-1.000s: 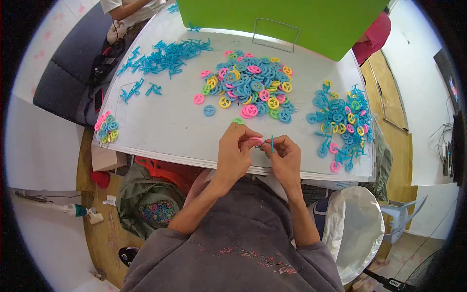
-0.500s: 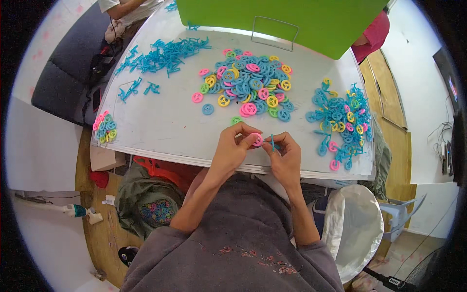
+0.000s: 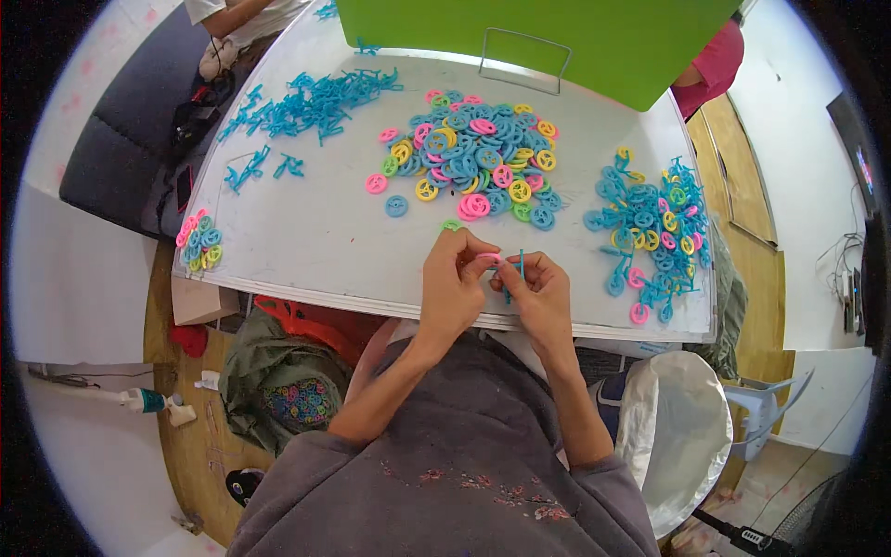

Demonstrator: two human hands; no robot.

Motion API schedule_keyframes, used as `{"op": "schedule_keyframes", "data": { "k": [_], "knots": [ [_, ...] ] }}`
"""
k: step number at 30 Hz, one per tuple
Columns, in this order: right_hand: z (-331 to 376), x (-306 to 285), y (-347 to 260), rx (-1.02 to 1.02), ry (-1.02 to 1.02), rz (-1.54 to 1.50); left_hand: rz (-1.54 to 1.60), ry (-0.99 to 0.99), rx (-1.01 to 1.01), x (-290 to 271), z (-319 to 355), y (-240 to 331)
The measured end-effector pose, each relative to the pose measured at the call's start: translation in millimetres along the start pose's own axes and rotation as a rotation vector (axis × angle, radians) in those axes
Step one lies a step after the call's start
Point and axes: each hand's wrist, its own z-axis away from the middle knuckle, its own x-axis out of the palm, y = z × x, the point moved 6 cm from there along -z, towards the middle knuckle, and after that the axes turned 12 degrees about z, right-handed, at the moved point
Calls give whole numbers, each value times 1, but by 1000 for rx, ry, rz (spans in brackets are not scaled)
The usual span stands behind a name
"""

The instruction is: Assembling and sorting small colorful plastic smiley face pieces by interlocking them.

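The left hand (image 3: pixel 449 290) has its thumb and fingers closed in a pinch on a pink wheel (image 3: pixel 489 256), which sits right at the fingertips, tilted so that it shows nearly edge-on. The right hand (image 3: pixel 542 299) is also closed, its thumb and fingers around a thin blue stick part (image 3: pixel 522 264) whose upper end stands up past the fingers. The two hands meet above the near edge of the tabletop (image 3: pixel 306 232), so the wheel lies between them, just left of the right hand's fingertips; whether the wheel and the stick part are joined cannot be told, as the fingers cover that spot.

Just beyond the left hand's knuckles lies a green wheel (image 3: pixel 452 225), partly hidden. Farther off is a heap of mixed wheels (image 3: pixel 487 153), mostly blue, with a lone blue wheel (image 3: pixel 396 206) near its left side. A tangle of blue stick parts (image 3: pixel 320 104) lies at the far left, and wheels with sticks (image 3: pixel 650 223) lie to the right, well apart from the right hand.
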Motion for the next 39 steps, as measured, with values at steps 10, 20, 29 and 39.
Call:
{"op": "schedule_keyframes", "data": {
  "k": [10,20,29,39],
  "knots": [
    [6,-11,-20,-308,146,482,253,-36,-89,-5,-1,6],
    [4,-10,-18,-209,183,415,349,45,-61,2,3,-1],
    [4,-8,-10,-158,211,349,285,67,-36,3,3,-2],
    [2,-13,-21,-118,-67,292,138,-90,-34,-3,-9,1]
  ]
}}
